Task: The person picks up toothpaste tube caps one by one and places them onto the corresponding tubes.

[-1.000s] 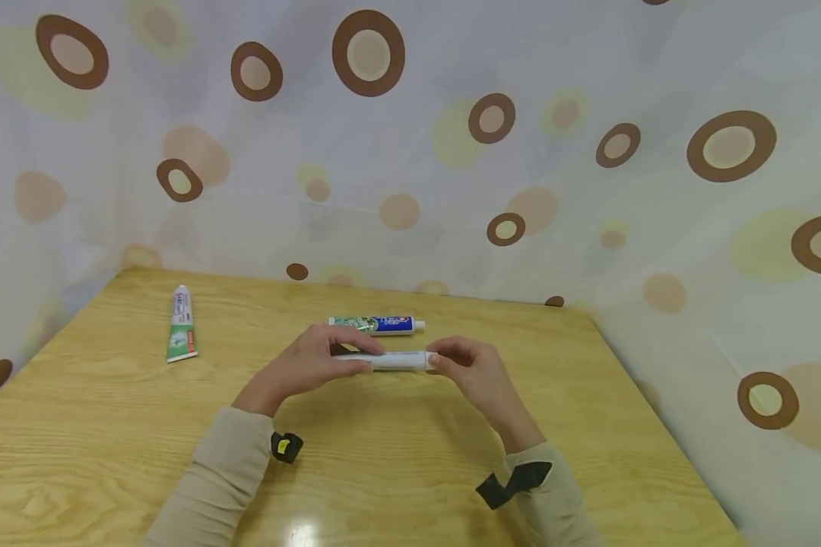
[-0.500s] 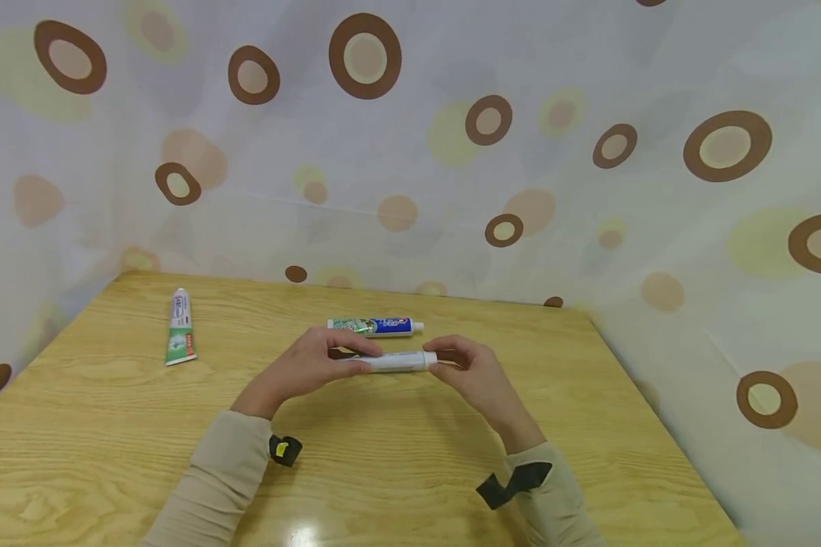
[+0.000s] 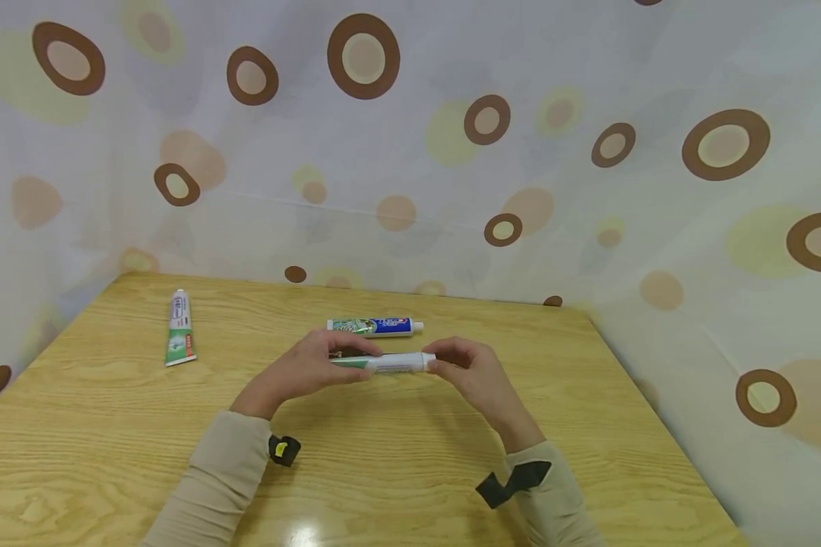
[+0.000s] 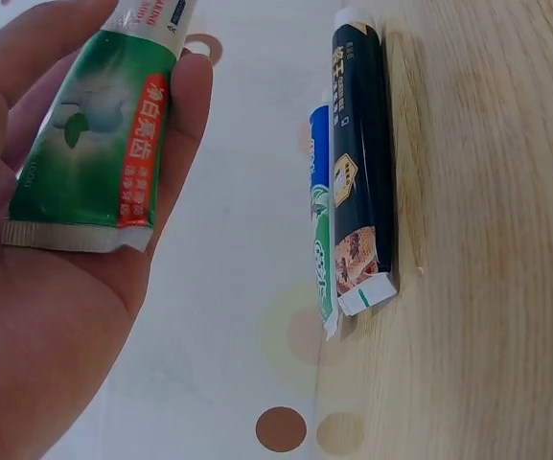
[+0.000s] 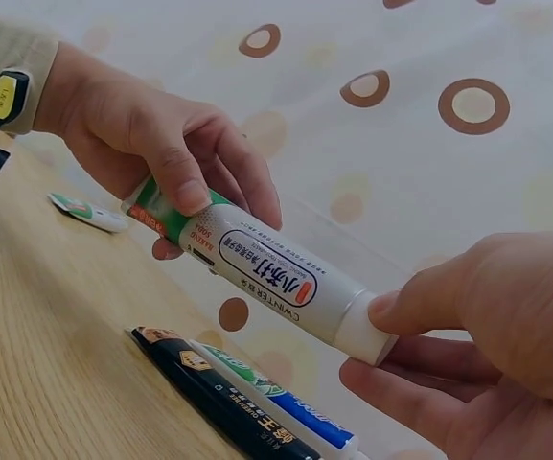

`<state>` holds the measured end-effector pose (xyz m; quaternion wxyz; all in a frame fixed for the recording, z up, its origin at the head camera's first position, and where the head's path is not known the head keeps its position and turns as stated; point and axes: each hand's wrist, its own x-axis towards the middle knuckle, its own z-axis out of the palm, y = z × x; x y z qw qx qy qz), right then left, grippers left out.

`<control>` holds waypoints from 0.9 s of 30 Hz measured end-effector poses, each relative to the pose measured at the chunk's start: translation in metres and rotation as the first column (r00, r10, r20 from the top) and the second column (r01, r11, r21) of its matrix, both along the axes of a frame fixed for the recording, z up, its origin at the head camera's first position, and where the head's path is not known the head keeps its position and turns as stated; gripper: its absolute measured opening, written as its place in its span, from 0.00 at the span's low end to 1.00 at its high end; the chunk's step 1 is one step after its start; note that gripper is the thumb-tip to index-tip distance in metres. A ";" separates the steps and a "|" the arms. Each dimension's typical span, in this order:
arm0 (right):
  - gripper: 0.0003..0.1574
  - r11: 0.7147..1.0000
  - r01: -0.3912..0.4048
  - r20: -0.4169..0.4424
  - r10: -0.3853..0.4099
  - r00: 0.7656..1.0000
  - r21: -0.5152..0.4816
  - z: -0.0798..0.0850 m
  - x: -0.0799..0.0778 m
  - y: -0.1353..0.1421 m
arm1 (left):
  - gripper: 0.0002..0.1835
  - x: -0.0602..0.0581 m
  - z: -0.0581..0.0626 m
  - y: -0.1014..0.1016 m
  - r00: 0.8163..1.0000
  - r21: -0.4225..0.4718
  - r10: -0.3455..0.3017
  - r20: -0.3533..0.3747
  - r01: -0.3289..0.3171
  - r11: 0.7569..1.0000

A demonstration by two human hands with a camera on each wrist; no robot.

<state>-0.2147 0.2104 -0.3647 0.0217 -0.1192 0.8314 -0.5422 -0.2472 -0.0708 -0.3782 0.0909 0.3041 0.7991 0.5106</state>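
A white and green toothpaste tube (image 3: 397, 363) is held level above the table between both hands. My left hand (image 3: 308, 365) grips its green end; the flat crimped edge (image 4: 75, 237) rests in the palm in the left wrist view. At the opposite end, my right hand (image 3: 475, 372) pinches the white cap (image 5: 362, 329) between thumb and fingers. Just behind the held tube, a blue and green toothpaste tube (image 3: 383, 327) lies on the table. Beside that one is a black toothpaste tube (image 4: 360, 144), mostly hidden in the head view.
Another white and green toothpaste tube (image 3: 181, 328) lies at the table's back left. The wooden table (image 3: 356, 471) meets a dotted wall covering (image 3: 410, 251) at its back edge. Black straps are on both sleeves.
The held toothpaste tube has turned a little, so its green part now shows by the left fingers. Both hands stay nearly in place, and the tubes on the table lie as before.
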 end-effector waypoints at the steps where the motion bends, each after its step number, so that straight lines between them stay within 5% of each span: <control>1: 0.13 1.000 -0.001 0.009 0.001 1.000 -0.010 0.000 0.000 0.000 | 0.16 0.000 0.000 0.000 1.000 -0.009 0.002 -0.004 -0.002 1.000; 16: 0.15 0.994 -0.027 0.136 0.041 0.990 -0.107 -0.013 -0.008 0.004 | 0.15 -0.005 -0.010 -0.003 1.000 -0.111 0.015 -0.014 -0.017 0.994; 27: 0.19 0.999 -0.040 0.172 0.043 0.984 -0.020 -0.028 -0.012 0.010 | 0.21 -0.008 -0.025 0.000 0.999 -0.270 -0.008 -0.053 -0.006 0.963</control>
